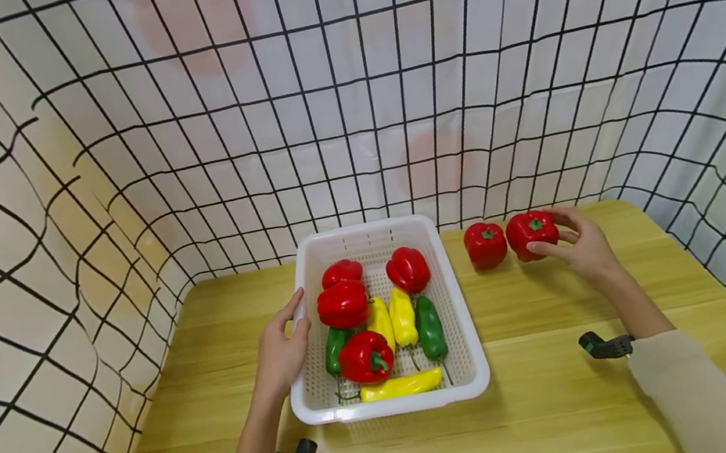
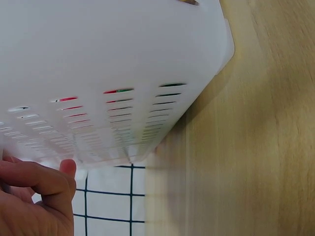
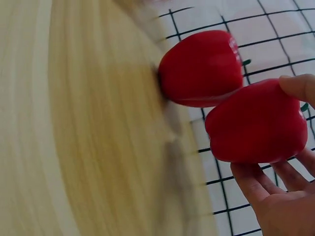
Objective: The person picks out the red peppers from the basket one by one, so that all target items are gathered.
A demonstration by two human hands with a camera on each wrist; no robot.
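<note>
My right hand (image 1: 583, 245) grips a red bell pepper (image 1: 530, 234) between thumb and fingers. In the right wrist view this bell pepper (image 3: 258, 123) is close over the table, its side against a second red bell pepper (image 3: 202, 69), which stands at the table's back edge. On the other side, my left hand (image 1: 283, 350) holds the left rim of a white plastic basket (image 1: 476, 367). Seen from the left wrist, the fingers (image 2: 37, 179) are bent at the slotted basket wall (image 2: 108, 44).
Inside the basket lie several red bell peppers (image 1: 343, 305), yellow long peppers (image 1: 401, 386) and green peppers (image 1: 431, 328). A black wire grid (image 1: 348, 134) backed with white sheeting rises behind the wooden table (image 1: 543, 420) and along both sides.
</note>
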